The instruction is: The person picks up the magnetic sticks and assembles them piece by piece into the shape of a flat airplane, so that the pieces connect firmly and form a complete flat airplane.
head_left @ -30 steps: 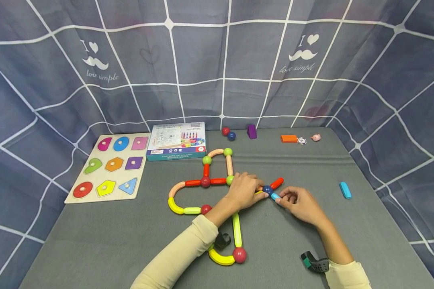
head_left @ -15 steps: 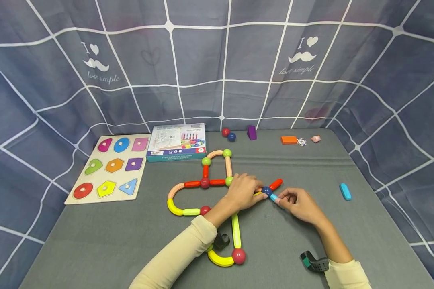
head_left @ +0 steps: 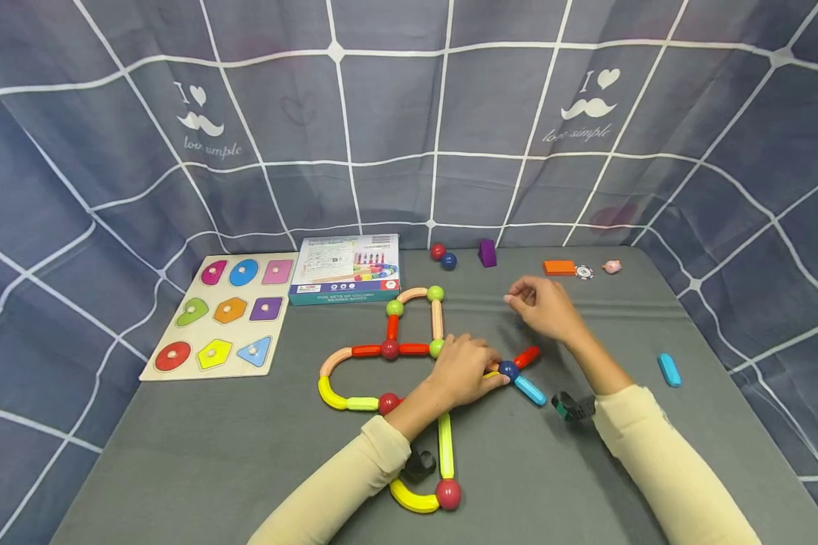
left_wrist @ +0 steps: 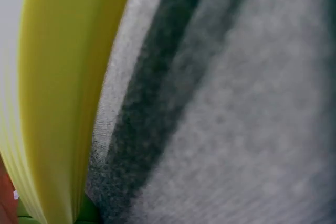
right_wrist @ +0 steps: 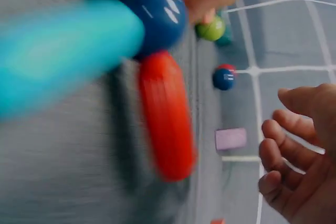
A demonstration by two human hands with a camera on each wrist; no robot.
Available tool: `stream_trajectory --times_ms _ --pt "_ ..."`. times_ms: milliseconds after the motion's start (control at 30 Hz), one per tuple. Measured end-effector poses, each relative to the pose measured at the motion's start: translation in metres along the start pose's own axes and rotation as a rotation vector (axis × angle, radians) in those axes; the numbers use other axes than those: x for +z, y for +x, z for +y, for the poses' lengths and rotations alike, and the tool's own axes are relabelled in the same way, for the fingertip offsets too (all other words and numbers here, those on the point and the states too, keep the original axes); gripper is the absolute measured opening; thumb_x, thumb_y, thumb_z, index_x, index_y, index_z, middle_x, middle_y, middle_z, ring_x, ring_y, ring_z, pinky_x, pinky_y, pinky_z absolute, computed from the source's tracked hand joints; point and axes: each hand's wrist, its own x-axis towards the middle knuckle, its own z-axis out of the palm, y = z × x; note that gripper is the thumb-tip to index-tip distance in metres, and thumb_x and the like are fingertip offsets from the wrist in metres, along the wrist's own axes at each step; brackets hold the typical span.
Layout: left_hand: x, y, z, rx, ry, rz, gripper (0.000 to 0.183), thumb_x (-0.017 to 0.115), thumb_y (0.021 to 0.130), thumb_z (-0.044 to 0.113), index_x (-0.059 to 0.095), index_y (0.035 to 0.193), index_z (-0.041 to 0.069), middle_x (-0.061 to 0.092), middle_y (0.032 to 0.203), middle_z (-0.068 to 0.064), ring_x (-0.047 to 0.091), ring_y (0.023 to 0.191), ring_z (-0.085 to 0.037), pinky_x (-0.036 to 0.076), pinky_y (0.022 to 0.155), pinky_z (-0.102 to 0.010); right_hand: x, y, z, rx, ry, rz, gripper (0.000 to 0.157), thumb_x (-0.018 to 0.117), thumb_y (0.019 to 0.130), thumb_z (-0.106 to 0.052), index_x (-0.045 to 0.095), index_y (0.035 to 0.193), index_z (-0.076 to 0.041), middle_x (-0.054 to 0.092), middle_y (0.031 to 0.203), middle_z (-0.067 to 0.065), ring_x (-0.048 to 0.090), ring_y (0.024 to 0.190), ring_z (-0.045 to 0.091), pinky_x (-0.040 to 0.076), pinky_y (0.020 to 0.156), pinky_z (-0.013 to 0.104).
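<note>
My left hand [head_left: 465, 369] is on the magnetic-stick figure, pinching a yellow stick [head_left: 491, 374] beside a blue ball [head_left: 509, 370]; its fingers hide part of the joint. From that ball stick out a red rod [head_left: 527, 356] and a light-blue rod [head_left: 530, 390]. My right hand [head_left: 544, 306] hovers above and right of the ball, fingers loosely bent, holding nothing; the right wrist view shows its palm [right_wrist: 310, 161] bare. Leftward and downward the figure continues with red balls [head_left: 390, 349], green balls and curved rods. A yellow curved rod [left_wrist: 68, 87] fills the left wrist view's left side.
At the back left stand a shape puzzle board [head_left: 228, 318] and a toy box [head_left: 344, 272]. Red and blue balls [head_left: 448, 261], a purple block [head_left: 487, 253], an orange block [head_left: 559, 268], a poker chip [head_left: 584, 272] and a pink pig figure [head_left: 612, 266] line the back. A loose blue rod [head_left: 669, 370] lies right.
My right hand has let go of the light-blue rod, which stays at the blue ball, and has moved up and away toward the back. My left hand keeps its place on the figure.
</note>
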Motion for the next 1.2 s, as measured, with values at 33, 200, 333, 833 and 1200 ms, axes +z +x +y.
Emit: stream_trajectory --times_ms 33,200,333,833,1200 --pt "0.0 -0.001 0.0 0.0 0.004 0.0 0.036 0.063 0.084 0.055 0.073 0.106 0.027 0.064 0.097 0.01 0.05 0.079 -0.013 0.035 0.068 -0.033 0.003 0.014 -0.001 -0.018 -0.02 -0.016 0.016 0.067 0.09 -0.022 0.066 0.094 -0.006 0.062 0.077 0.003 0.055 0.065 0.019 0.044 0.059 0.034" --pt "0.0 -0.004 -0.002 0.003 0.018 0.001 0.036 0.063 0.084 0.056 0.072 0.105 0.028 0.064 0.097 0.012 0.05 0.081 -0.012 0.033 0.067 -0.03 0.018 0.072 -0.006 -0.076 -0.163 -0.118 0.029 0.067 0.089 -0.02 0.062 0.113 -0.005 0.064 0.099 0.009 0.06 0.088 0.026 0.046 0.075 0.044" --pt "0.0 -0.005 0.0 0.006 0.02 0.008 0.035 0.062 0.085 0.056 0.072 0.106 0.03 0.065 0.099 0.012 0.05 0.083 -0.012 0.036 0.07 -0.033 0.03 0.096 -0.008 -0.076 -0.288 -0.23 0.046 0.067 0.088 -0.02 0.052 0.131 -0.011 0.055 0.12 0.011 0.054 0.11 0.031 0.042 0.089 0.051" --pt "0.002 -0.005 -0.005 0.004 0.018 0.014 0.036 0.061 0.085 0.058 0.072 0.105 0.029 0.065 0.101 0.012 0.05 0.08 -0.011 0.031 0.066 -0.029 0.063 0.118 -0.017 -0.145 -0.451 -0.385 0.059 0.06 0.089 -0.008 0.039 0.144 -0.018 0.033 0.146 0.009 0.041 0.125 0.038 0.041 0.091 0.057" --pt "0.004 -0.005 -0.004 0.002 -0.002 0.008 0.037 0.061 0.085 0.057 0.072 0.106 0.028 0.065 0.102 0.011 0.051 0.083 -0.011 0.032 0.066 -0.029 0.064 0.114 -0.013 -0.118 -0.491 -0.392 0.055 0.061 0.091 -0.012 0.043 0.142 -0.022 0.037 0.142 0.01 0.045 0.122 0.035 0.041 0.093 0.055"
